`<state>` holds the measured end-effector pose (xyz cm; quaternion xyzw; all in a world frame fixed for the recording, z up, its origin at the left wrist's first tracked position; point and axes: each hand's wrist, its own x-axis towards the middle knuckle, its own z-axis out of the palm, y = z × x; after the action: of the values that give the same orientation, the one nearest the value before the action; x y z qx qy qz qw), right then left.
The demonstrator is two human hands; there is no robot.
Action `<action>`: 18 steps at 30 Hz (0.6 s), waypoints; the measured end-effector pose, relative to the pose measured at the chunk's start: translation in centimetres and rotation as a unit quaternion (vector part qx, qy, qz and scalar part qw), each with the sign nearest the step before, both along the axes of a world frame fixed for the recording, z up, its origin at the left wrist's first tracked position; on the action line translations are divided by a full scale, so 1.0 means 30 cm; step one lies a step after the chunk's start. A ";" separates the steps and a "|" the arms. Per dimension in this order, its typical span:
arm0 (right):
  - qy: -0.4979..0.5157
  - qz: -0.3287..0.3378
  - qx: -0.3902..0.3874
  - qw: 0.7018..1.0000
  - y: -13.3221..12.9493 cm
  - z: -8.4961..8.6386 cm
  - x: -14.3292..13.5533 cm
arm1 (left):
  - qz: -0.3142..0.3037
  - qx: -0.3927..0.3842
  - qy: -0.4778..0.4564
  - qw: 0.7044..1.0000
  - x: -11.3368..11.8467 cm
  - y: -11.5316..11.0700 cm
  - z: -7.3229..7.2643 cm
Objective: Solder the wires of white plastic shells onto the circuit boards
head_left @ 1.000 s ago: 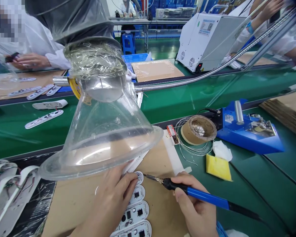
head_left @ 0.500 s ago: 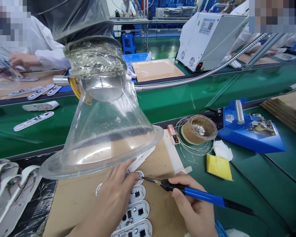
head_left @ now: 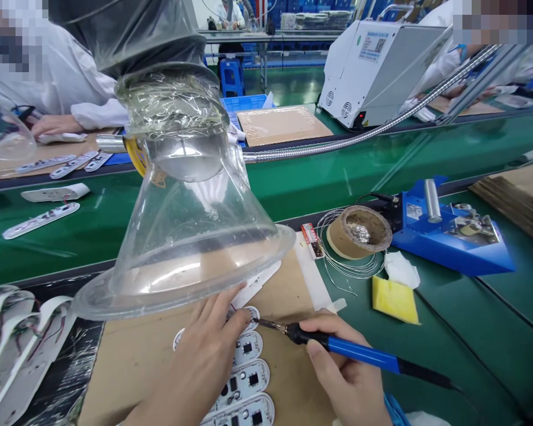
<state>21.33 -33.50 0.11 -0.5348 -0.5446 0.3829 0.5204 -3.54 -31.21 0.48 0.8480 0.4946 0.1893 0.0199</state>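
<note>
My right hand (head_left: pixel 353 370) grips a soldering iron (head_left: pixel 359 353) with a blue and black handle, held like a pen. Its metal tip meets the right end of a white circuit board (head_left: pixel 252 313) at the top of a row. Over that board lies my left hand (head_left: pixel 208 349), thumb and fingers pressed on it near the tip; most of the board is hidden beneath. Several more white circuit boards with black chips (head_left: pixel 251 376) line up below, partly covered by my left hand. Just beyond my fingers a white strip-shaped part (head_left: pixel 260 283) shows under the hood's rim.
A clear fume hood (head_left: pixel 195 236) hangs low over the cardboard (head_left: pixel 133 361). Right of it are a solder wire coil (head_left: pixel 349 269), a brown pot (head_left: pixel 359 234), a yellow sponge (head_left: pixel 395 300) and a blue iron stand (head_left: pixel 448 236). White housings (head_left: pixel 22 349) lie left. Co-workers sit across the green conveyor (head_left: pixel 293 183).
The soldering iron and my right hand have shifted slightly left. On the conveyor, the white housing and board have moved left. The hand of the person at upper left has moved. My left hand stays put.
</note>
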 end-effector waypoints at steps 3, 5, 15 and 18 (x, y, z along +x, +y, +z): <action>-0.004 -0.011 0.016 1.000 0.001 0.005 0.001 | 0.002 -0.007 -0.003 1.000 -0.003 -0.001 -0.002; -0.006 -0.019 0.024 0.999 0.004 0.014 0.002 | 0.000 -0.013 -0.002 1.000 -0.004 -0.001 0.001; -0.003 -0.052 0.014 0.999 0.002 0.022 0.019 | 0.011 -0.052 -0.025 0.998 -0.004 -0.003 0.014; -0.006 -0.076 0.007 0.997 -0.023 -0.017 0.038 | 0.031 -0.104 -0.058 0.992 -0.026 0.002 0.036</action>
<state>22.46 -34.19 -0.41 -0.5732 -0.5082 0.3357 0.5481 -4.31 -31.15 1.56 0.8133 0.5357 0.1862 0.1301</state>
